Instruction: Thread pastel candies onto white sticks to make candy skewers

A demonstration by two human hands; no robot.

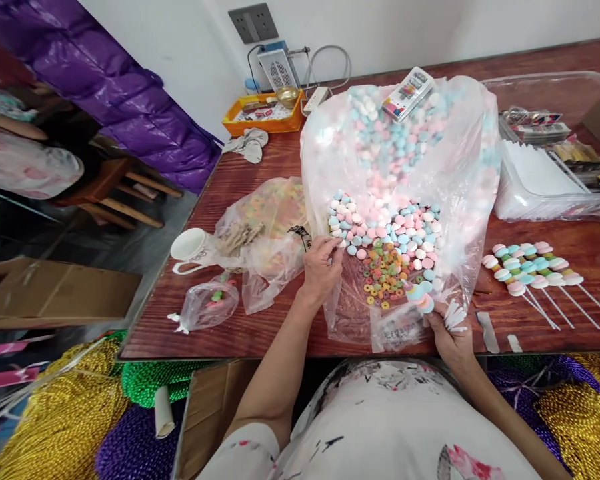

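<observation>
My right hand [453, 339] is closed around a bunch of white sticks [455, 315] and a skewer of pastel discs [420, 295], near the table's front edge. My left hand [324, 267] is at the left side of a heap of pink, blue and white candy-like discs [415, 230]; its fingers are pinched, and what lies between them is too small to make out. Small orange, yellow and green rings [384, 270] lie in front of the discs. Both heaps spill from a large clear plastic bag [460, 180]. Finished-looking skewers [535, 267] lie in rows to the right.
A boxed pack [408, 93] rests on the bag. Left are a white mug [189, 245], a bag of rings [280, 207] and a small clear bag [213, 307]. A clear bin [540, 207] and an orange tray [265, 125] stand behind. Another person [30, 153] sits at far left.
</observation>
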